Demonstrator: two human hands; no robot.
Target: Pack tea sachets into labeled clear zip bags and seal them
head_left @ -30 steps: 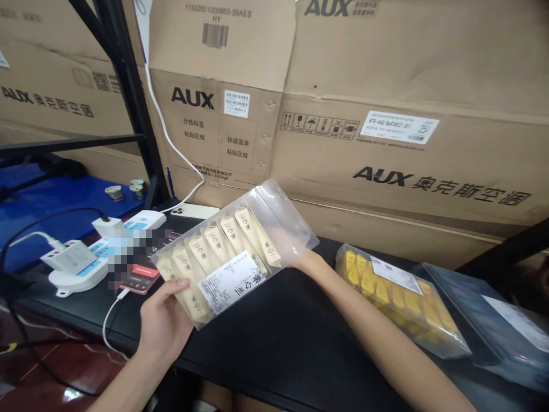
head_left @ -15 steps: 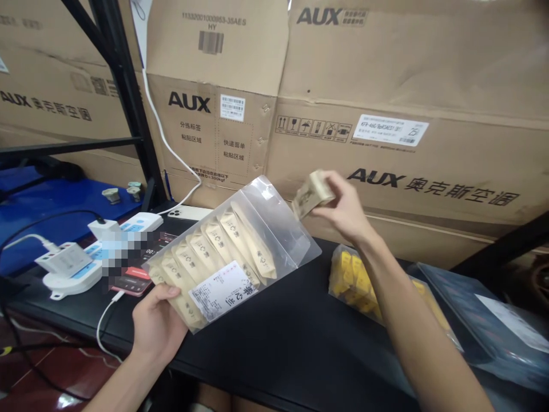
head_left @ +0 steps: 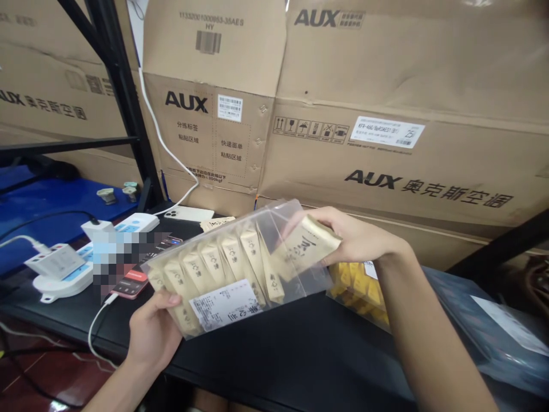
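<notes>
My left hand [head_left: 156, 323] grips the lower left end of a clear plastic bag [head_left: 295, 286], thumb on top. Inside the bag, several cream-coloured sachets [head_left: 223, 257] printed with dark characters stand in a row, and a white label [head_left: 223, 305] lies on its front. At the bag's right end, my right hand [head_left: 355, 237] is closed on one more cream sachet [head_left: 306, 246]. That sachet sits in the bag's mouth, partly behind the clear film. My right fingertips are partly hidden by the sachet and the film.
Yellow sachets in a clear pack [head_left: 355, 286] and a dark plastic-wrapped pack [head_left: 484, 326] lie on the black table [head_left: 274, 360] at right. On the left are a power strip [head_left: 64, 280], a lit phone [head_left: 132, 277] and cables. Large cardboard boxes [head_left: 321, 154] stand behind.
My right hand has moved down and left, bringing its sachet from above the bag into the bag's mouth. The bag has tilted flatter, uncovering a cream item behind it.
</notes>
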